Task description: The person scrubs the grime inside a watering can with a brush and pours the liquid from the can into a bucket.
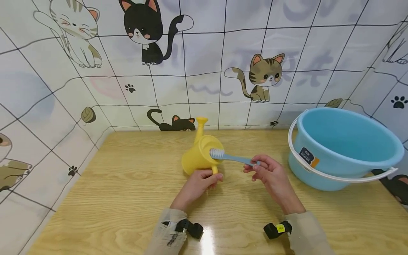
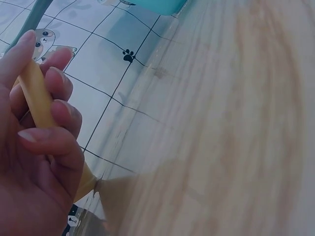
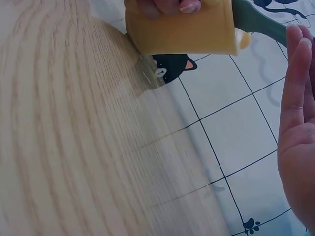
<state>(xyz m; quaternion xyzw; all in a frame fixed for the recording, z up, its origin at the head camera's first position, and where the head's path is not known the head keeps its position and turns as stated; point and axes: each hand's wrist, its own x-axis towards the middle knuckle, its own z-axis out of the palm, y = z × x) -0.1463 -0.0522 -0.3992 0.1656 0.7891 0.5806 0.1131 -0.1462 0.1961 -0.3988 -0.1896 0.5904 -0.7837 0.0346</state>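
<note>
A yellow toy watering can (image 1: 195,158) is tilted over the wooden table, its spout pointing to the back wall. My left hand (image 1: 198,186) grips its handle (image 1: 215,169); in the left wrist view the fingers of that hand (image 2: 47,132) curl round the yellow handle. My right hand (image 1: 271,176) pinches the end of a blue toothbrush (image 1: 236,158) between thumb and fingers. The brush's white bristles (image 1: 217,153) overlap the can's open top in the head view. From the right wrist, the toothbrush handle (image 3: 263,22) reaches to the can's rim (image 3: 233,27).
A large light-blue bucket (image 1: 328,173) with a white carrying handle (image 1: 349,180) stands at the right of the wooden table (image 1: 134,198). A cat-patterned tiled wall covering (image 1: 204,88) rises behind the table and along both sides.
</note>
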